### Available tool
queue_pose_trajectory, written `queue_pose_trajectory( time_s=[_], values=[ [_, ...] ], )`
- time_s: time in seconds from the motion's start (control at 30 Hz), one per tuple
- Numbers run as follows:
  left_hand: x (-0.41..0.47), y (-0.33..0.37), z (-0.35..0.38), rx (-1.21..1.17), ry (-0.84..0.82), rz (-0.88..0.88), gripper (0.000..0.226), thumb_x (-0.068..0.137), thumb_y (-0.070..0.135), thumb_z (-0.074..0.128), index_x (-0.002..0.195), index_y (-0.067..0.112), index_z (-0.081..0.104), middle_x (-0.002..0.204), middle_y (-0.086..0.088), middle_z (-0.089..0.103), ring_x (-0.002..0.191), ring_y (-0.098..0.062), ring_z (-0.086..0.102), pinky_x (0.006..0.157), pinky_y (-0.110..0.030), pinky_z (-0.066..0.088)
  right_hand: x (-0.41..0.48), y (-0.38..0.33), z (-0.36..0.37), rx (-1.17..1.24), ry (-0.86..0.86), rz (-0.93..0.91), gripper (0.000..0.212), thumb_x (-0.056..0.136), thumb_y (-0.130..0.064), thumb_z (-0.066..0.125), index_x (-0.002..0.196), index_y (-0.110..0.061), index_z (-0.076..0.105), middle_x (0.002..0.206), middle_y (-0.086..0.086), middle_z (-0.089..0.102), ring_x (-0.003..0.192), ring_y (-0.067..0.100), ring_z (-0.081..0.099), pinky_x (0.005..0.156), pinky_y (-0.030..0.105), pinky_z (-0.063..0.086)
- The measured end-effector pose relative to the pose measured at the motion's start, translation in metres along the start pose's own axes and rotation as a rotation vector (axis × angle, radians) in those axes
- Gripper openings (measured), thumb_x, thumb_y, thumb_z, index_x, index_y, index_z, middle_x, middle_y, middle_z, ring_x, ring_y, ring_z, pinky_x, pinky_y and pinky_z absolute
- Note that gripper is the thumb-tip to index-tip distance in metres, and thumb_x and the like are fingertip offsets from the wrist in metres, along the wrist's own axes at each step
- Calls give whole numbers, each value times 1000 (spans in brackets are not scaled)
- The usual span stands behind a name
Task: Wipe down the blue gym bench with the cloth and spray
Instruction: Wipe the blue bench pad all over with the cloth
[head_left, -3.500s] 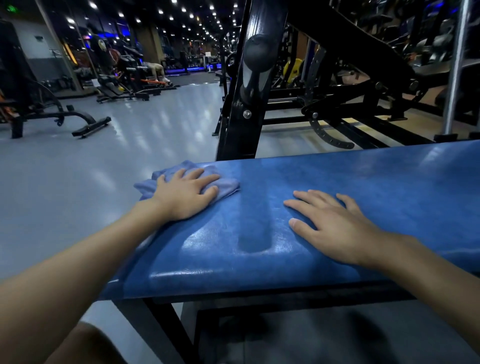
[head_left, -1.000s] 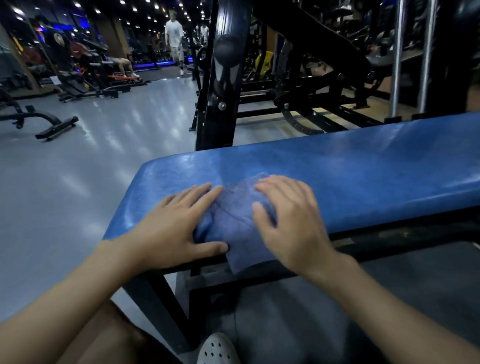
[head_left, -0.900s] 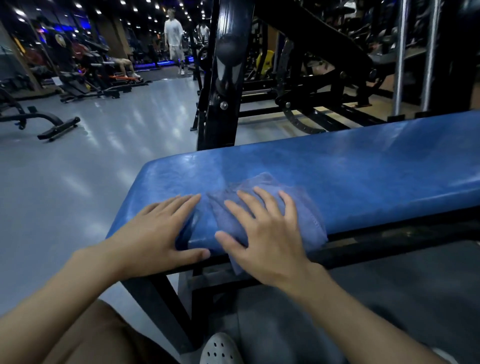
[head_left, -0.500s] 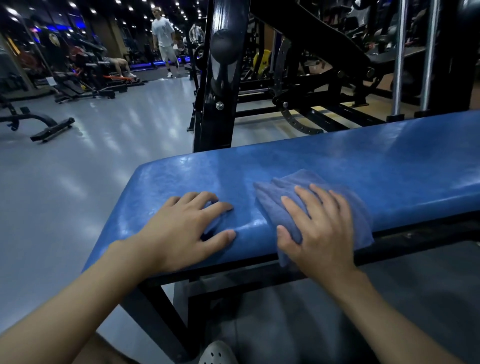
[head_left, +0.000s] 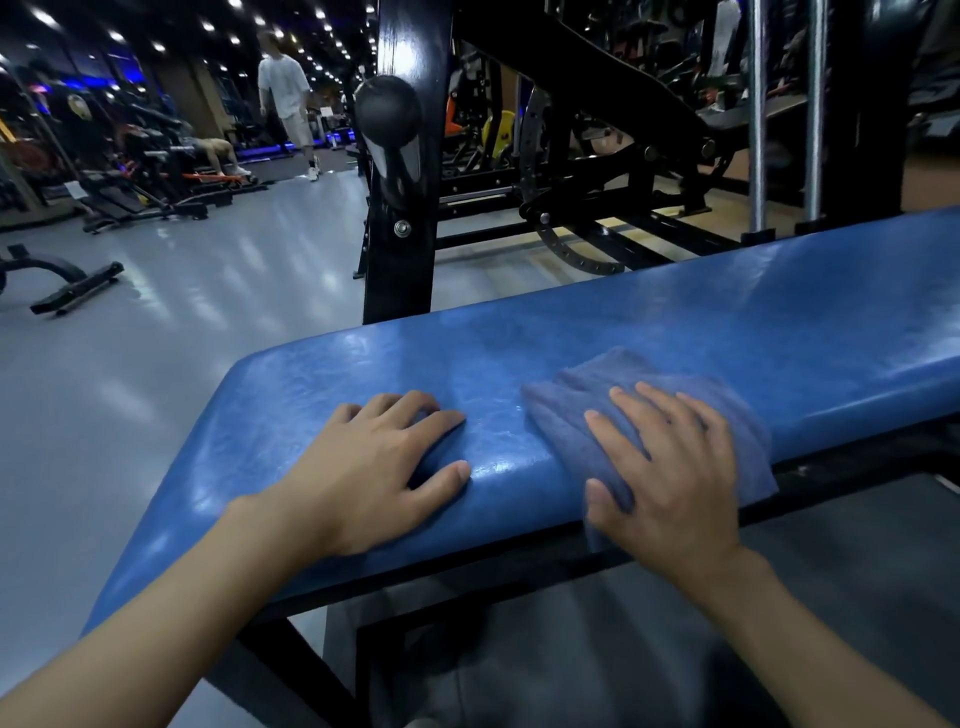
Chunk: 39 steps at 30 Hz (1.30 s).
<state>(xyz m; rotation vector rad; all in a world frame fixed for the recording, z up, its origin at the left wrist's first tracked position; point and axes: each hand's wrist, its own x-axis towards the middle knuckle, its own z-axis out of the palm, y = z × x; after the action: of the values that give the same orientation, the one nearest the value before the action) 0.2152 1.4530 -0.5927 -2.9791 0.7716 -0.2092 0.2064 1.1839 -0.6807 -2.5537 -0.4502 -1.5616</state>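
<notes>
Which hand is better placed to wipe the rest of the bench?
Probably right. The right hand lies flat on the folded blue-grey cloth, with the blue padded bench stretching on to its side. The left hand rests on bare padding near the bench's end, off the cloth.

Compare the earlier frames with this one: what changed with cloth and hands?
The blue-grey microfibre cloth passed from the left hand to the right hand, which slid it rightward along the near edge of the padded blue gym bench. The left hand rests on bare padding. Bench unmoved.

Head-worn view, forward and down, close over bench
</notes>
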Motion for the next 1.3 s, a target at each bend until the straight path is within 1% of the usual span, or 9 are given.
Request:
queue_pose_trajectory(
  time_s=[0.1,0.27,0.37,0.5,0.63,0.77,0.93,1.03,1.3],
  values=[
    [7,3,0,0,14,-1,75,83,74,9,143,40,40,133,13,44,123,-16,44,101,-35,31,-6,23,-8,-23,-6,107,49,90,-39,42,108,-5,72,122,19,64,118,41,56,100,55,34],
    [20,21,4,1,-14,18,83,81,73,4,147,32,32,153,12,30,138,-14,29,108,-37,26,0,-29,-5,-36,43,450,43,88,-35,44,111,-9,70,126,15,61,125,39,50,109,58,25],
    [29,27,2,-20,-16,21,83,80,73,5,145,31,34,151,12,32,138,-12,29,108,-36,26,-2,-41,-3,-43,10,332,44,91,-38,40,111,-13,69,125,13,62,123,39,52,106,59,28],
    [41,35,0,-51,-41,54,82,80,73,7,146,31,33,152,13,31,141,-9,25,109,-35,24,-7,0,-1,-11,47,122,44,90,-38,42,109,-11,71,121,16,65,116,39,58,101,56,34],
    [50,46,1,-55,-35,76,78,82,73,10,143,30,36,149,13,34,140,-8,25,107,-36,25,-13,47,-3,-14,48,110,43,91,-39,40,113,-11,65,120,18,64,116,41,57,98,57,34],
    [58,52,1,-75,-41,74,76,82,73,12,140,32,38,142,11,38,135,-11,32,105,-37,27,-17,86,-13,-40,34,303,50,91,-35,35,110,-3,68,122,21,60,121,41,50,102,59,30],
    [74,65,2,-102,-43,102,79,81,74,10,139,30,40,143,12,38,134,-11,34,104,-38,29,-11,39,-4,-70,145,606,43,90,-32,41,116,-8,65,129,17,55,130,40,42,114,57,17],
    [86,73,1,-105,-51,116,81,79,74,9,140,30,40,145,12,38,135,-11,35,104,-39,31,-15,28,-2,-58,120,550,43,89,-33,42,119,-10,64,131,17,53,131,40,41,114,56,15],
    [124,108,-2,-105,-82,195,66,88,68,22,139,32,40,144,12,39,132,-12,38,103,-38,32,-23,103,-14,-6,44,230,43,86,-35,42,115,-12,64,124,16,59,122,36,49,107,56,26]
  ],
)
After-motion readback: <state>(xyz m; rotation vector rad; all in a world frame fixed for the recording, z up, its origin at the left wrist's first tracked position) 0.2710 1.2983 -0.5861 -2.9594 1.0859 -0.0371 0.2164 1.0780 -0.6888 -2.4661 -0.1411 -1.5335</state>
